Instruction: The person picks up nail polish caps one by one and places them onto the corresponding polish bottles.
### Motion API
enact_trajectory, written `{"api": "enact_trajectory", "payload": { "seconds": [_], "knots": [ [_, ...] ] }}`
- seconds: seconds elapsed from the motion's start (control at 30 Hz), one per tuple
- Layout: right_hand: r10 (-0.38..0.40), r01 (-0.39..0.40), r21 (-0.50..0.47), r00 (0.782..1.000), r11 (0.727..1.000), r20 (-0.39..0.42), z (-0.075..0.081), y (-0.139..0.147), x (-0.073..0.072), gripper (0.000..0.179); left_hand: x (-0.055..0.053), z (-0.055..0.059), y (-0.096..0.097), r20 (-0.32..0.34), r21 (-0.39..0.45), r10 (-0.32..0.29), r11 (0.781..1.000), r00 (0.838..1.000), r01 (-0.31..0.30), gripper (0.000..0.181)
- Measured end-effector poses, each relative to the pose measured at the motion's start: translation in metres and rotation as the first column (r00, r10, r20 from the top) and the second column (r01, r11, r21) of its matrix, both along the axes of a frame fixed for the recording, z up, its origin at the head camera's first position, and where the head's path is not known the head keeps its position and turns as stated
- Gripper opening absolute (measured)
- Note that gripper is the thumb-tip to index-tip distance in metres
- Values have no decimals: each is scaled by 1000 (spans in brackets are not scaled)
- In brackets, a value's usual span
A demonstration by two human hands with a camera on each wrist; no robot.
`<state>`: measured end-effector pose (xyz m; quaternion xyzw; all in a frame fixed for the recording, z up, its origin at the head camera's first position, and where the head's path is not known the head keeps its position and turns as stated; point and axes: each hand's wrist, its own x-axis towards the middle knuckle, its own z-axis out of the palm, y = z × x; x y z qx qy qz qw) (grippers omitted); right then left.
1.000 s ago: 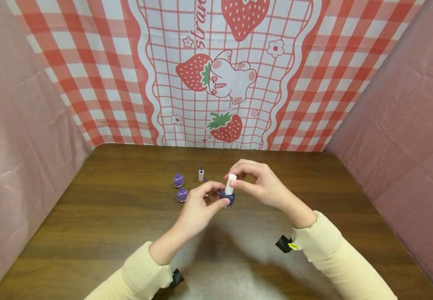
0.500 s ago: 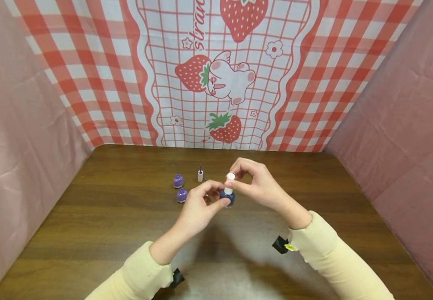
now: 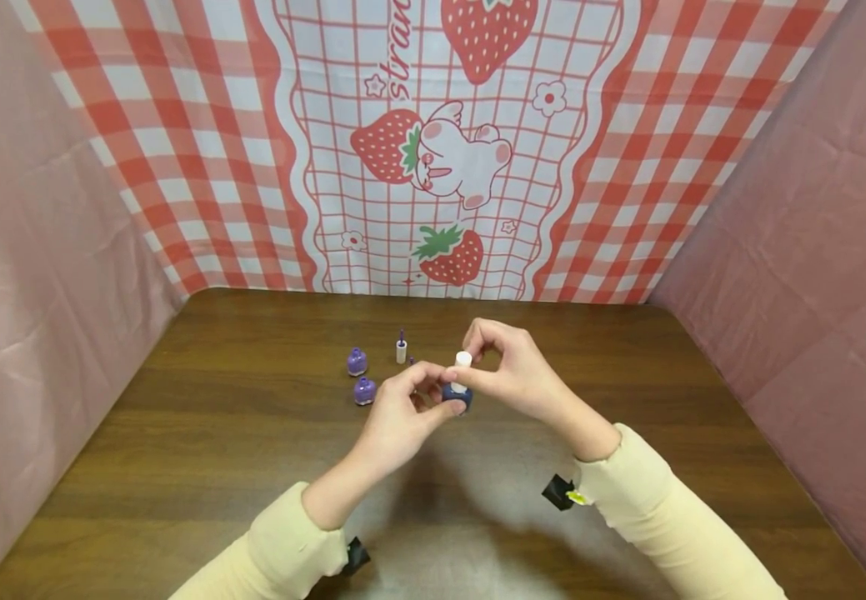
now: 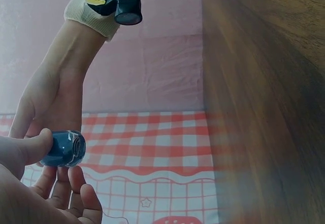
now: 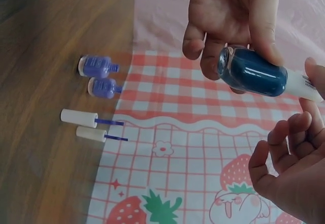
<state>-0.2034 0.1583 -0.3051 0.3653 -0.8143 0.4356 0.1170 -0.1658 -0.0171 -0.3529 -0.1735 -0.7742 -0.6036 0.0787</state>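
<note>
A small bottle of dark blue nail polish [image 3: 457, 400] is held above the table, its base showing in the left wrist view [image 4: 63, 149]. My left hand [image 3: 401, 410] grips the glass body between thumb and fingers. The bottle's white cap [image 3: 463, 360] is on its neck, and my right hand [image 3: 517, 373] pinches it with thumb and forefinger. In the right wrist view the remaining right fingers [image 5: 279, 150] curl loosely below the cap. No gap between cap and bottle is visible.
Two uncapped purple polish bottles [image 5: 96, 66] [image 5: 103, 88] stand left of my hands on the wooden table [image 3: 200, 433]. Two white brush caps [image 5: 78, 118] [image 5: 91, 134] stand near them with purple brushes pointing up. A strawberry-print cloth [image 3: 433, 183] hangs behind, pink cloth [image 3: 793, 250] at the sides.
My right thumb and fingers have shifted around the white cap, the thumb now lying farther left across it. The left hand keeps its grip on the bottle almost in place.
</note>
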Motion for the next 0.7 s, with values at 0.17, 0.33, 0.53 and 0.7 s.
{"api": "enact_trajectory", "payload": {
  "seconds": [0.17,0.33,0.53,0.7],
  "knots": [
    [75,-75,37,997,996,1,0,4,-3,18,-1,-2,-2,-15,1,2,1000,1000,-2,21],
    [219,-220,38,975,975,18,4,10,-5,27,-2,-3,-4,-22,-8,4,1000,1000,-4,20],
    [273,-275,64,961,959,46,6,15,-6,29,-2,-2,-5,-21,-23,-7,1000,1000,7,22],
    [276,-278,69,961,958,31,5,16,-8,24,-2,-1,-5,-12,-38,-28,999,1000,28,24]
  ]
}}
